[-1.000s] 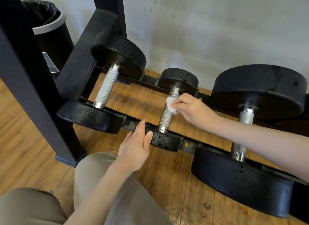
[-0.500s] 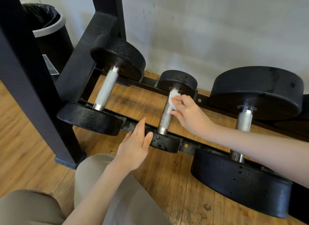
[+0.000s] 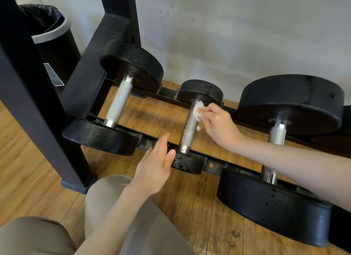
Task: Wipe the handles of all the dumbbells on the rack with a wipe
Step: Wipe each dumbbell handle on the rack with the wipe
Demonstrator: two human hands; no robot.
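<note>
Three dumbbells lie across the two low rails of a black rack (image 3: pixel 214 164), their knurled steel handles running from near rail to far rail over a wood floor (image 3: pixel 34 171). The small dumbbell (image 3: pixel 187 135) sits in the middle of the frame; a mid-size dumbbell (image 3: pixel 117 103) lies at its 9 o'clock, and a big dumbbell (image 3: pixel 277 135) at its 3 o'clock. The right hand (image 3: pixel 218 123) reaches in from 4 o'clock and pinches a small white wipe (image 3: pixel 198 110) between thumb and curled fingers, pressing it against the far end of the small dumbbell's handle, just below the far weight head. A tiny white scrap (image 3: pixel 198 129) shows just beside the handle, under the hand; whether it is part of the wipe cannot be told. The left hand (image 3: pixel 153 167) comes up from 6 o'clock with its fingers straight and close together, holding nothing; its fingertips lie at the near rail and its thumb tip touches the left edge of the small dumbbell's near head. Whether the fingers press the rail or only hover at it cannot be told. A thick black post (image 3: pixel 38 95) of the rack stands at 9 o'clock, and behind it, at 10 o'clock, a black bin (image 3: pixel 55 38) with a grey rim and dark liner stands against the pale wall (image 3: pixel 247 36). The person's knees, in tan cloth, fill the frame at 6 and 7 o'clock.
</note>
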